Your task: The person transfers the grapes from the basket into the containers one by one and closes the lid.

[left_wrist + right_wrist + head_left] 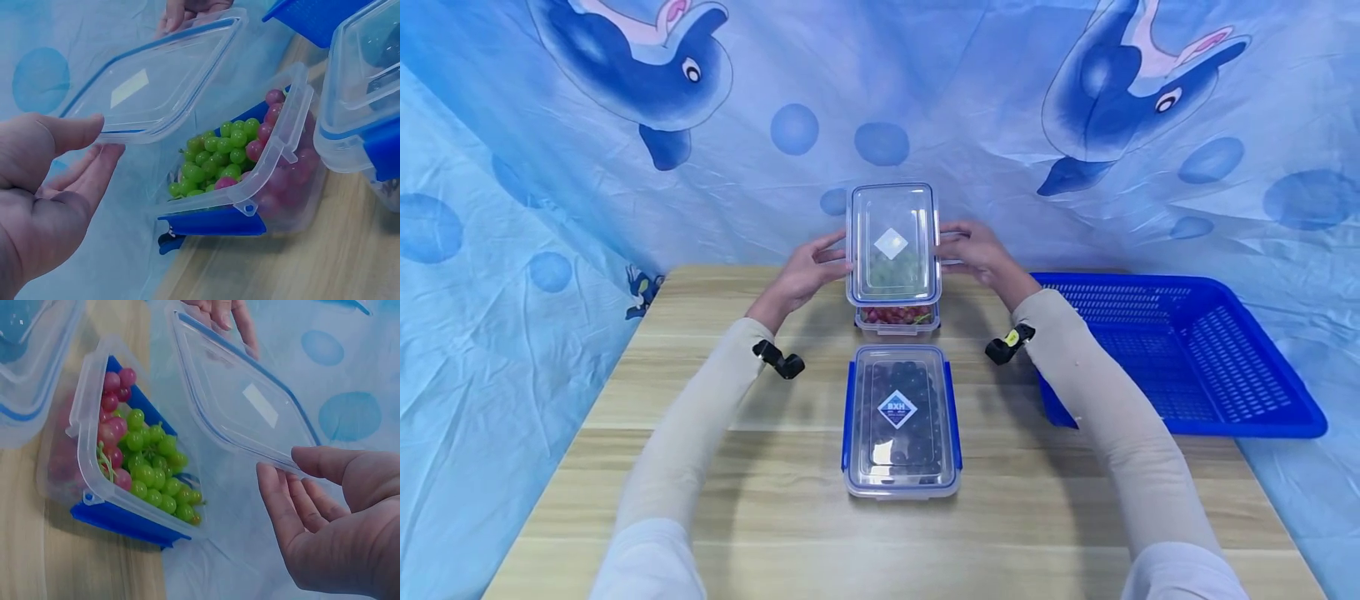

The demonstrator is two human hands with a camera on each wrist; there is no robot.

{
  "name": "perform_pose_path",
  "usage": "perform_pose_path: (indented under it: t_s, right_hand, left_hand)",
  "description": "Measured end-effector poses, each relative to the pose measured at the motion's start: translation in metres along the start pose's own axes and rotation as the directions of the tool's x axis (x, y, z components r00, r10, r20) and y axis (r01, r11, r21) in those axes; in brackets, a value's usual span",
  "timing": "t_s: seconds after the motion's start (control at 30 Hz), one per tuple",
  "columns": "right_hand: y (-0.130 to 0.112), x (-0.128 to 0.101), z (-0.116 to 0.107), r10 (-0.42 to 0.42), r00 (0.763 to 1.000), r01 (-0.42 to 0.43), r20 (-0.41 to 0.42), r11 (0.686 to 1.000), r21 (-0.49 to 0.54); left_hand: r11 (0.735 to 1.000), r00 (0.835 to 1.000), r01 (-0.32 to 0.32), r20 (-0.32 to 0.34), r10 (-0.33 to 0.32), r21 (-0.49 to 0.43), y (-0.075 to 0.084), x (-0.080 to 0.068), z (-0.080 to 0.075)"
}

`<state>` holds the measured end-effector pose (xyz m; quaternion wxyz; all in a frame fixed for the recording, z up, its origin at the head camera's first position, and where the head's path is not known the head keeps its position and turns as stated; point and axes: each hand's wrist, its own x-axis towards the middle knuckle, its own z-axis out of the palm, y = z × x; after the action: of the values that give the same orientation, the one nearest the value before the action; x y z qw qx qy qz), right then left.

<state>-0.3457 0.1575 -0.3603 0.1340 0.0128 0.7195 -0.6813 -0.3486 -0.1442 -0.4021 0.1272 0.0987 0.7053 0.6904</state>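
A clear lid (pixel 892 200) with a blue seal is held raised and tilted by both hands above an uncovered food container (pixel 897 328). My left hand (pixel 802 272) pinches its left edge, thumb on one face and fingers on the other. On the opposite edge, my right hand (pixel 979 255) pinches in the same way. Inside the container, green grapes (pixel 234 147) lie beside red grapes (pixel 111 434), and its blue side flaps (pixel 215 224) hang down. Nearer the front sits a lidded container (pixel 901 467) with dark round fruit inside, its side clips down.
A blue plastic basket (pixel 1285 425) stands at the right of the wooden table (pixel 775 517), overhanging the right edge. Behind the table hangs a blue curtain (pixel 970 100) with dolphin prints, close to the lid.
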Motion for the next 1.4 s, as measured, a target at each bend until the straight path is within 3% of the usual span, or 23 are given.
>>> perform_pose_path:
  t_s: [0.33,0.53,0.63,0.73,0.83,0.9,0.93,1.0,1.07,1.13,1.23,1.4]
  right_hand:
    - [0.004,0.012,-0.005,-0.072,0.993,0.070,-0.092,0.997,-0.030]
    - [0.004,0.015,-0.005,-0.204,0.966,0.198,-0.157,0.979,-0.058]
    - [0.004,0.016,-0.005,-0.288,0.945,0.274,-0.154,0.956,-0.102]
    - [0.005,0.017,-0.007,-0.375,0.918,0.352,-0.127,0.921,-0.168]
    - [0.007,0.017,-0.009,-0.451,0.886,0.423,-0.102,0.880,-0.216]
    - [0.008,0.017,-0.011,-0.489,0.868,0.461,-0.084,0.858,-0.228]
    - [0.009,0.017,-0.011,-0.498,0.863,0.472,-0.079,0.854,-0.218]
    - [0.012,0.017,-0.011,-0.502,0.861,0.481,-0.076,0.855,-0.193]
    - [0.014,0.017,-0.012,-0.498,0.864,0.481,-0.072,0.860,-0.171]
    - [0.017,0.017,-0.012,-0.494,0.867,0.479,-0.066,0.863,-0.161]
    - [0.020,0.018,-0.013,-0.474,0.879,0.460,-0.057,0.873,-0.165]
    - [0.022,0.018,-0.012,-0.389,0.918,0.375,-0.080,0.915,-0.148]
  left_hand:
    - [0.980,0.991,-0.084,-0.086,0.101,0.177,0.002,0.019,0.011]
    - [0.964,0.970,-0.186,-0.119,0.211,0.190,0.007,0.026,0.016]
    - [0.942,0.951,-0.251,-0.125,0.283,0.222,0.007,0.026,0.015]
    - [0.912,0.937,-0.269,-0.134,0.322,0.310,0.006,0.024,0.014]
    - [0.876,0.943,-0.244,-0.110,0.314,0.416,0.005,0.023,0.013]
    - [0.870,0.955,-0.232,-0.067,0.288,0.435,0.004,0.022,0.012]
    - [0.874,0.962,-0.226,-0.043,0.270,0.429,0.003,0.022,0.011]
    - [0.918,0.975,-0.209,-0.001,0.222,0.338,0.001,0.022,0.009]
    - [0.969,0.986,-0.166,0.029,0.163,0.186,-0.002,0.022,0.008]
    - [0.994,0.994,-0.102,0.034,0.101,0.034,-0.004,0.022,0.006]
    - [0.991,0.999,-0.019,0.043,0.025,-0.130,-0.006,0.022,0.005]
    - [0.992,0.999,0.006,0.043,-0.001,-0.123,-0.009,0.019,0.008]
